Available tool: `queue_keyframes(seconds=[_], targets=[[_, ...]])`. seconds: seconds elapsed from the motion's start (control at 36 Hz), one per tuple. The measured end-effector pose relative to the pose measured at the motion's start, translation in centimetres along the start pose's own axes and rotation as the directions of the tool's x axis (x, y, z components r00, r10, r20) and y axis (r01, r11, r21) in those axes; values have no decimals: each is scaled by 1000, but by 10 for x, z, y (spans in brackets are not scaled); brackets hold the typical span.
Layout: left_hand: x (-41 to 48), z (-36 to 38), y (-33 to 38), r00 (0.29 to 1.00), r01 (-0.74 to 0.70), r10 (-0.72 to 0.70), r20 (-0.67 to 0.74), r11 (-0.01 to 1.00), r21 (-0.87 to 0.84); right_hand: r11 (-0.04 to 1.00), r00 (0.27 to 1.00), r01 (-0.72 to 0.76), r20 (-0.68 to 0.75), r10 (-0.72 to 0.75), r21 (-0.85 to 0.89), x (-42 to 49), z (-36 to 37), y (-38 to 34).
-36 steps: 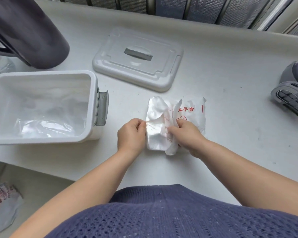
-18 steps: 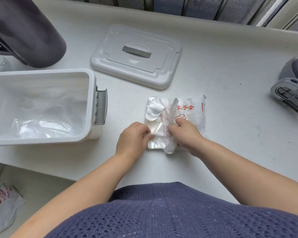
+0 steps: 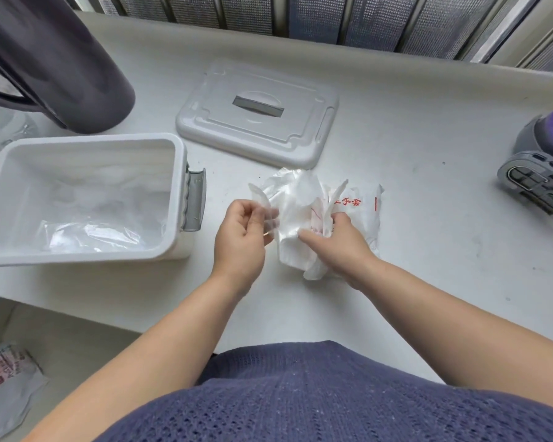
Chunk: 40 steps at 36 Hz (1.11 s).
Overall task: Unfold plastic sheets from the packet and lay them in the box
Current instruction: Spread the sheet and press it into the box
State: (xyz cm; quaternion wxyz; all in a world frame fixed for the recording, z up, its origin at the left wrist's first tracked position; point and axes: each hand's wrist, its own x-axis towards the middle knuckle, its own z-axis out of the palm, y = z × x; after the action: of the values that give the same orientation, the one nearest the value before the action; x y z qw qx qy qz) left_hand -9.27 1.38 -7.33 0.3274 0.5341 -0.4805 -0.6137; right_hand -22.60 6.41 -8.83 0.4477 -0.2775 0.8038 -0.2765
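Observation:
A white packet (image 3: pixel 363 212) with red print lies on the grey counter, torn open at its left end. My right hand (image 3: pixel 339 242) presses down on it, fingers curled into the torn plastic. A thin clear plastic sheet (image 3: pixel 288 199) sticks out of the opening. My left hand (image 3: pixel 241 232) pinches the sheet's left edge between thumb and fingers, just left of the packet. The open white box (image 3: pixel 179 173) stands to the left with several clear sheets (image 3: pixel 90 231) lying crumpled on its bottom.
The box's grey lid (image 3: pixel 259 113) lies behind the packet. A dark jug (image 3: pixel 55 55) stands at the back left. A grey and purple device (image 3: pixel 543 167) sits at the right edge. Another printed packet (image 3: pixel 4 381) lies on a lower surface at bottom left.
My left hand has drawn a sheet leftward out of the packet, and the sheet now stands up looser and wider. My right hand stays pressed on the packet.

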Motion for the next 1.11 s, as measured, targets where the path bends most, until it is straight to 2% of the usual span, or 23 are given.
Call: queue_keyframes(seconds=[0.11,0.19,0.31,0.44,0.53,0.58,0.72,0.78,0.83,0.89,0.94,1.03,1.08,1.11], targets=[[-1,-1,6,997,75,-70,41,989,-131,996,994,93,-64,-93,-6,-4,0,-6],[-2,-2,9,993,114,-102,62,965,-237,975,982,177,-43,-184,-133,-12,2,-14],[-4,-6,16,999,31,-27,22,981,-191,936,979,178,-40,-200,-304,-14,8,-17],[-4,-17,34,998,-69,67,-16,962,-264,952,985,110,-99,-144,-285,-10,6,-18],[0,-28,49,998,-57,61,-3,919,-389,964,971,182,-120,-208,-195,-12,3,-26],[2,-36,61,998,-50,59,3,867,-495,966,958,249,-128,-255,-65,-15,3,-38],[4,-54,87,996,21,47,71,667,-745,936,957,290,-63,-283,201,-28,9,-70],[7,-65,91,992,80,35,124,589,-804,931,967,246,-7,-253,271,-32,14,-80],[7,-74,93,985,113,49,168,551,-826,921,978,113,123,-170,372,-36,19,-91],[8,-86,93,974,132,88,207,520,-844,862,953,-69,289,-92,502,-40,27,-105],[9,-100,93,967,147,111,231,497,-855,814,915,-170,395,-78,555,-44,37,-116],[11,-123,92,958,167,130,255,470,-867,770,853,-164,481,-203,617,-52,55,-128],[11,-141,92,968,155,111,227,451,-879,693,851,-121,433,-296,711,-57,72,-141],[10,-149,93,977,124,96,192,477,-870,651,869,-98,383,-313,753,-59,80,-147]])
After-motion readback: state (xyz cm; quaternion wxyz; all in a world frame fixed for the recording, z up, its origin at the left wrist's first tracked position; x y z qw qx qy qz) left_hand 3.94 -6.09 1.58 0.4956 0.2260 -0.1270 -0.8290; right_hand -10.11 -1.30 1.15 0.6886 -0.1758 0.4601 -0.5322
